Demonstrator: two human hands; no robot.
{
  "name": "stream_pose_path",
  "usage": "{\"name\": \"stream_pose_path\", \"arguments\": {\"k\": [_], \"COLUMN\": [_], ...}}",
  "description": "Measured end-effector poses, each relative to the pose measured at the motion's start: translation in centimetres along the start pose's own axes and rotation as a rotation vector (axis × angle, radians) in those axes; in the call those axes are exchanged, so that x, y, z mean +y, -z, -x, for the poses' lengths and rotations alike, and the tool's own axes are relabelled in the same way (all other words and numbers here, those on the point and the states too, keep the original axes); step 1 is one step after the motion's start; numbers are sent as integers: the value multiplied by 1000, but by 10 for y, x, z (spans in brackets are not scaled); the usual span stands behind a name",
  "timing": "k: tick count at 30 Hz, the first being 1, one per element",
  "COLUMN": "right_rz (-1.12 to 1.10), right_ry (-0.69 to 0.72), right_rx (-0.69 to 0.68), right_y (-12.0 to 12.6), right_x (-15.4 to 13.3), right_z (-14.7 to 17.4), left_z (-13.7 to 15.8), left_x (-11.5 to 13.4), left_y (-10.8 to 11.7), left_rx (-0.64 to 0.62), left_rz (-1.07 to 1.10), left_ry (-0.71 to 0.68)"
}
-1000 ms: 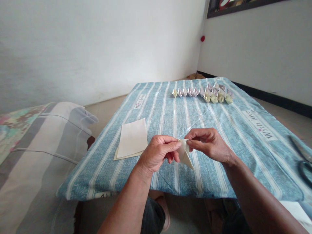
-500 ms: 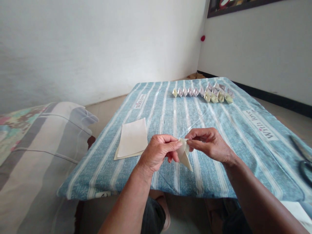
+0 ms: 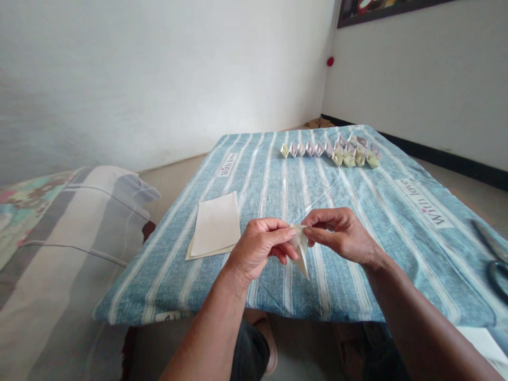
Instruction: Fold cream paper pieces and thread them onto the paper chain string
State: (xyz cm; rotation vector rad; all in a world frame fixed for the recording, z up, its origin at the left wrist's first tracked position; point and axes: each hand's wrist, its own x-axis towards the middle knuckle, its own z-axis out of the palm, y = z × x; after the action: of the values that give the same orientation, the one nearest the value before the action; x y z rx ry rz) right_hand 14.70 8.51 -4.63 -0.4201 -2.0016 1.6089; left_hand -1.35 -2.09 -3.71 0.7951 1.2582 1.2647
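Between my two hands is a small piece of pale cream folded paper (image 3: 301,257), its pointed end hanging down over the table's near part. My left hand (image 3: 265,242) pinches its upper left edge between thumb and fingers, with other fingers curled behind the paper. My right hand (image 3: 340,233) grips the top right corner with thumb and fingertips. The fingers hide part of the folds. Left of my left hand lies a stack of cream paper sheets (image 3: 216,225), flat on the cloth.
A blue striped cloth (image 3: 254,185) covers the table. Several small folded paper pieces (image 3: 309,150) stand in rows at the back right. Scissors (image 3: 494,259) lie at the right edge. A striped fabric cover (image 3: 79,254) is on the left, and walls stand behind.
The hanging point of the folded paper has swung slightly left and looks narrower. The left fingers have curled a little further around it. Both hands keep nearly the same place.
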Motion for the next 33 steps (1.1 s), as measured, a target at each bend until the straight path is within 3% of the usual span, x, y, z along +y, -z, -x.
{"name": "stream_pose_path", "arguments": {"k": [9, 20, 33], "right_rz": [52, 179, 143], "right_ry": [1, 117, 105], "right_rx": [1, -1, -2], "right_y": [0, -4, -6], "right_x": [0, -2, -4], "right_z": [1, 1, 1], "left_z": [0, 1, 3], "left_x": [-1, 2, 3], "left_y": [-2, -8, -12], "left_rx": [29, 124, 191], "left_rz": [-27, -202, -297], "left_ry": [14, -38, -54]}}
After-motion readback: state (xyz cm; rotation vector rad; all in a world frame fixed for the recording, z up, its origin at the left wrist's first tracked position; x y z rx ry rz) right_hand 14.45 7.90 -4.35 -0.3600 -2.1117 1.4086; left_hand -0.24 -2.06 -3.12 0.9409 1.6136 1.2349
